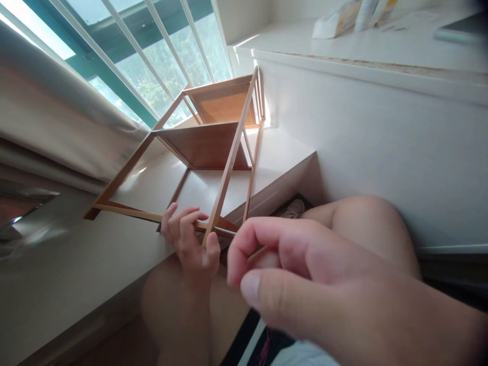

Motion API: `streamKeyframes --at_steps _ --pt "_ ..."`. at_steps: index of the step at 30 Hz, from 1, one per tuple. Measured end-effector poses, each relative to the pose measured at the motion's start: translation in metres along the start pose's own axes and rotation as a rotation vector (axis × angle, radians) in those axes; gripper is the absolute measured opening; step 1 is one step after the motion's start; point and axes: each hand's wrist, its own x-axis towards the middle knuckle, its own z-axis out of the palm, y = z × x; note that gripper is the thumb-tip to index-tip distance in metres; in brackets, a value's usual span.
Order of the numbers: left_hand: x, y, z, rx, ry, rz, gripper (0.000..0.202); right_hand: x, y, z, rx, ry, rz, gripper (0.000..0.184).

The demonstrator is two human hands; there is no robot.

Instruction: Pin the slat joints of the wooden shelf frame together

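A brown wooden shelf frame (230, 168) with two flat panels stands tilted before me, its legs toward me. My left hand (194, 249) grips the near end of the frame, fingers behind a rail and thumb beside the leg. A thin metal rod (224, 230) runs from that leg to behind the curled fingers of my right hand (290, 264). The right hand is closed, close to the camera and slightly blurred. It appears to hold the rod, whose far end is hidden by the fingers; I cannot tell its exact kind.
A barred window (168, 56) lies behind the frame, with a grey curtain (64, 107) at the left. To the right rises a white counter (343, 56) carrying a white packet (335, 23) and a dark flat object (465, 30). My bare knees are below the frame.
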Motion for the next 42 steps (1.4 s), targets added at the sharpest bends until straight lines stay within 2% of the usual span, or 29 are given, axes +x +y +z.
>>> streamKeyframes --at_steps 3,6,10,13,21,28,36,42 --pt "0.000 0.005 0.003 -0.002 0.067 0.023 0.023 0.030 -0.008 0.000 -0.126 0.038 0.058 0.015" --pt "0.000 0.007 0.004 -0.009 0.069 0.032 0.021 0.052 0.008 -0.005 -0.376 0.105 -0.010 0.018" --pt "0.000 0.007 0.002 -0.014 0.050 0.026 0.020 0.060 0.030 -0.008 -0.741 0.178 -0.099 0.023" --pt "0.001 0.007 0.001 -0.017 0.037 0.019 0.020 0.062 0.034 -0.004 -0.836 0.176 -0.153 0.029" --pt "0.000 0.007 0.000 -0.035 0.021 0.005 0.020 0.069 0.037 0.001 -0.769 0.164 -0.235 0.041" --pt "0.000 0.007 -0.001 -0.041 0.011 0.003 0.021 0.069 0.038 0.003 -0.685 0.190 -0.210 0.041" --pt "0.000 0.007 -0.001 -0.026 0.010 0.008 0.021 0.072 0.044 0.005 -0.372 0.167 -0.177 0.039" --pt "0.001 0.007 -0.001 -0.030 0.008 0.007 0.020 0.076 0.044 0.009 -0.082 0.101 -0.044 0.041"
